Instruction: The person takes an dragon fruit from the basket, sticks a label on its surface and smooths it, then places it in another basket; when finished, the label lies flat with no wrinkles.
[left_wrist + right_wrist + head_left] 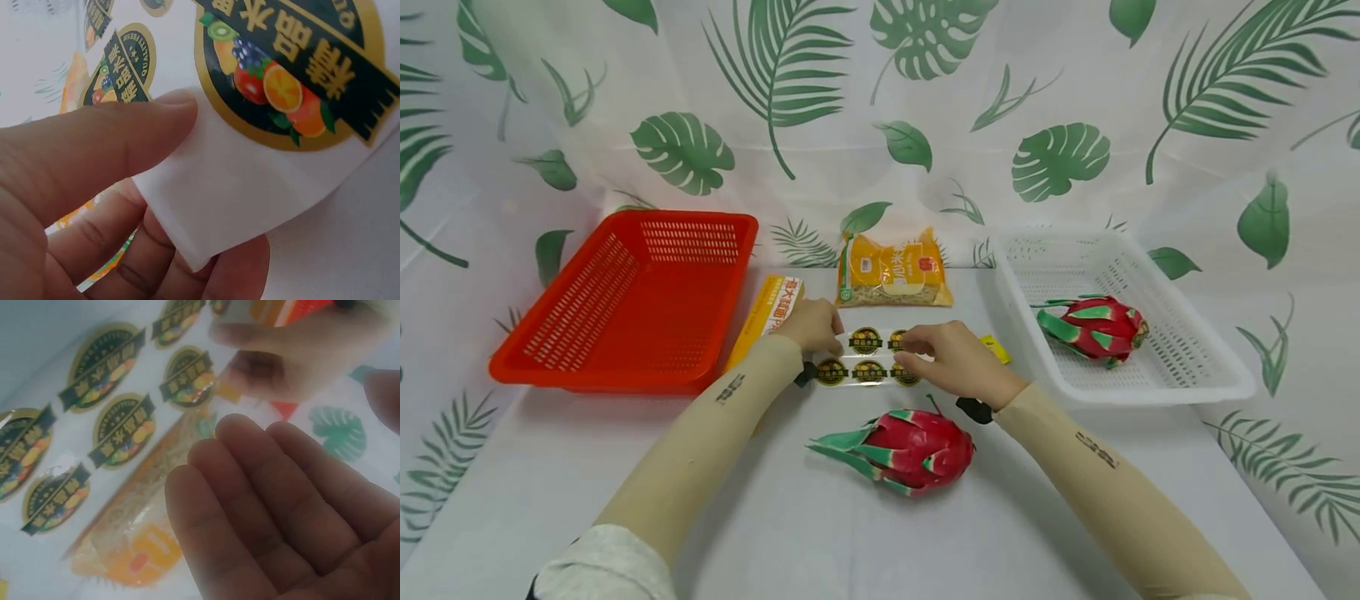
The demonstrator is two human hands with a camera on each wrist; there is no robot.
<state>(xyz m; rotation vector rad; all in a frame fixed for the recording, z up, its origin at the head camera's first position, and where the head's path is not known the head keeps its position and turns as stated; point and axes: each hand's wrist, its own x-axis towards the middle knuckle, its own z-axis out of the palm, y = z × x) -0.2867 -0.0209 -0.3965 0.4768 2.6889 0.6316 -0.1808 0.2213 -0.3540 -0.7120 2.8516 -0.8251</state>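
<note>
A sheet of round fruit stickers (869, 372), dark green and gold with printed fruit, is in front of me in the head view. My left hand (811, 325) pinches its left end, the thumb (137, 128) on the printed face and fingers behind. Over the right end is my right hand (958, 358), thumb apart from the fingers (250, 481), which look fairly straight in the right wrist view. Several stickers (125, 428) show beyond those fingers. Nearer to me, a red dragon fruit (917, 454) with green tips lies on the table.
On the left stands a red basket (688, 300); a yellow-orange box (760, 321) lies beside it. A bag of noodles or pasta (895, 271) sits at the back. To the right, a white basket (1187, 333) holds another dragon fruit (1101, 327). A small yellow item (996, 349) is near my right hand.
</note>
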